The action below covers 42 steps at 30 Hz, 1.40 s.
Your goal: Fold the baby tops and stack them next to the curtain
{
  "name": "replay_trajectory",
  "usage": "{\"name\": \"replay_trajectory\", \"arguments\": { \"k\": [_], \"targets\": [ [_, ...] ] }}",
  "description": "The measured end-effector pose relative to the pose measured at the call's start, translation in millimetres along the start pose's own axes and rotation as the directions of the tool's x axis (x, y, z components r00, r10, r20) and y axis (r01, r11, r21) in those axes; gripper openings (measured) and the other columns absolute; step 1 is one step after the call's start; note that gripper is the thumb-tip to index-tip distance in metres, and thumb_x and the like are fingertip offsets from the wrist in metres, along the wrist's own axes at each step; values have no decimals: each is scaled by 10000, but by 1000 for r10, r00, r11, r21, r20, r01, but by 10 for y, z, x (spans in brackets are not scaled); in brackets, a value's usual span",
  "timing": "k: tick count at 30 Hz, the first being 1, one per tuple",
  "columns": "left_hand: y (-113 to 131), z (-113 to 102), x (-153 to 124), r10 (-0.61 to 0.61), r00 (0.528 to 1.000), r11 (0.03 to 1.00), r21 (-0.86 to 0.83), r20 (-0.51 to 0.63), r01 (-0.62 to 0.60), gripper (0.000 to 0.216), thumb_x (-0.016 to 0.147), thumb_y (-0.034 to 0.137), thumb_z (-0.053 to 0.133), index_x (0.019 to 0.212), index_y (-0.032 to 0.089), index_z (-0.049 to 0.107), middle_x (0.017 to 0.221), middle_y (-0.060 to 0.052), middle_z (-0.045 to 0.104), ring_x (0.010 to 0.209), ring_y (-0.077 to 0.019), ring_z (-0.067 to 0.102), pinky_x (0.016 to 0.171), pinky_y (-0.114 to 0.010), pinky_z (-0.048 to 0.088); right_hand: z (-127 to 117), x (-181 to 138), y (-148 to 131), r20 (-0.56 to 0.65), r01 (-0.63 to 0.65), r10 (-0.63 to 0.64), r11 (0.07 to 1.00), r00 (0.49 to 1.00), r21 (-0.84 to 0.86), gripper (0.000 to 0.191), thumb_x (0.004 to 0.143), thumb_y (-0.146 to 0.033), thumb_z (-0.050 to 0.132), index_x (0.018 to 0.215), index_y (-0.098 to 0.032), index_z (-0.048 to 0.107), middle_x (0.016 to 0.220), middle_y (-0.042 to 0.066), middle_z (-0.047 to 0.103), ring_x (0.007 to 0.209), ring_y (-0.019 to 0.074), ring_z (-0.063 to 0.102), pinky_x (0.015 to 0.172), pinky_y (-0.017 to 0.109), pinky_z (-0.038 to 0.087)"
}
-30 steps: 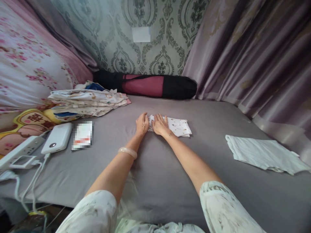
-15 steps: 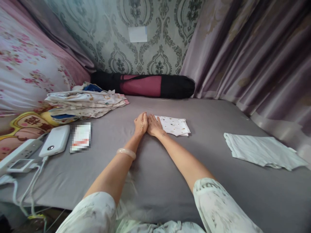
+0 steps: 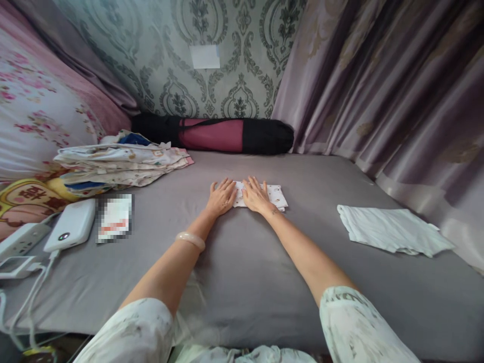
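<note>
A small folded white cloth with a scattered dark print [image 3: 278, 195] lies flat on the grey sheet [image 3: 242, 257]. Flat across its middle rests my right hand [image 3: 257, 195], fingers spread and pointing away from me. My left hand [image 3: 221, 196] lies palm down at the cloth's left edge, fingers stretched out, partly on the sheet. Both palms cover parts of the cloth, so its left portion is only visible between the hands. Neither hand grasps anything.
To the right lies a folded pale garment [image 3: 393, 229]. A pile of folded clothes [image 3: 124, 161] is at the back left. A power bank [image 3: 71, 224], power strip [image 3: 22, 239] and cables sit left, beside a blurred card [image 3: 114, 218]. A black and maroon rolled bag [image 3: 212, 135] lines the wall.
My left hand, closed against the right before, has opened flat. My right hand has shifted right onto the cloth, and a gap shows between the hands. The view has turned slightly right.
</note>
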<state>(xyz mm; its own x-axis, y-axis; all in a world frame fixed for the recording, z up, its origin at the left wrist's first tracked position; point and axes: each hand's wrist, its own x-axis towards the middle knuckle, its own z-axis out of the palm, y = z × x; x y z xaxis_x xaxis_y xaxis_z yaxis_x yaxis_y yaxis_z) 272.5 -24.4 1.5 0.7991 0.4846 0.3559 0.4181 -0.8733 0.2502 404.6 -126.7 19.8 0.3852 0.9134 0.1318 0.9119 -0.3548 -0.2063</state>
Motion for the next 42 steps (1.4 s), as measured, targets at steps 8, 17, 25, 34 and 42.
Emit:
{"name": "replay_trajectory", "arguments": {
  "k": [8, 17, 25, 34, 42],
  "targets": [
    [9, -13, 33, 2, 978, 998, 64, 207, -16, 513, 1001, 439, 235, 1440, 263, 435, 1542, -48, 385, 1458, -258, 252, 1161, -614, 104, 80, -100, 24, 18, 7, -6, 1000, 1000, -24, 533, 1006, -350, 250, 1514, -207, 322, 1578, 95, 300, 1451, 269, 239, 1163, 531, 143],
    [-33, 34, 42, -2, 979, 997, 79, 202, -15, 513, 999, 457, 238, 1453, 305, 419, 1541, -32, 388, 1452, -255, 263, 1165, -605, 98, 22, -82, 54, 80, -14, 11, 999, 997, 39, 549, 1010, -363, 235, 1525, -181, 287, 1592, 107, 260, 1469, 246, 196, 1175, 503, 125],
    [-65, 55, 36, 25, 979, 996, 82, 203, -43, 521, 999, 459, 223, 1462, 313, 411, 1543, -55, 382, 1453, -282, 253, 1145, -637, 96, -24, -199, 255, 16, -131, 131, 991, 991, -11, 562, 1014, -390, 218, 1514, -148, 306, 1596, 135, 236, 1478, 263, 154, 1178, 539, 37],
    [-82, 99, 40, 9, 979, 996, 86, 202, -27, 514, 991, 467, 238, 1447, 328, 433, 1541, -48, 385, 1452, -277, 259, 1148, -623, 104, 71, -249, 318, 4, -158, 158, 987, 987, -35, 545, 1016, -415, 226, 1497, -187, 339, 1568, 121, 313, 1452, 260, 225, 1171, 527, 98],
    [-45, -30, 125, -1, 947, 992, 118, 321, -39, 496, 993, 441, 257, 1447, 330, 422, 1551, -64, 364, 1450, -307, 252, 1125, -666, 103, -3, -251, 325, 40, -160, 160, 987, 986, 8, 535, 1015, -392, 231, 1493, -180, 345, 1575, 124, 296, 1459, 257, 218, 1174, 524, 106]
  ]
}}
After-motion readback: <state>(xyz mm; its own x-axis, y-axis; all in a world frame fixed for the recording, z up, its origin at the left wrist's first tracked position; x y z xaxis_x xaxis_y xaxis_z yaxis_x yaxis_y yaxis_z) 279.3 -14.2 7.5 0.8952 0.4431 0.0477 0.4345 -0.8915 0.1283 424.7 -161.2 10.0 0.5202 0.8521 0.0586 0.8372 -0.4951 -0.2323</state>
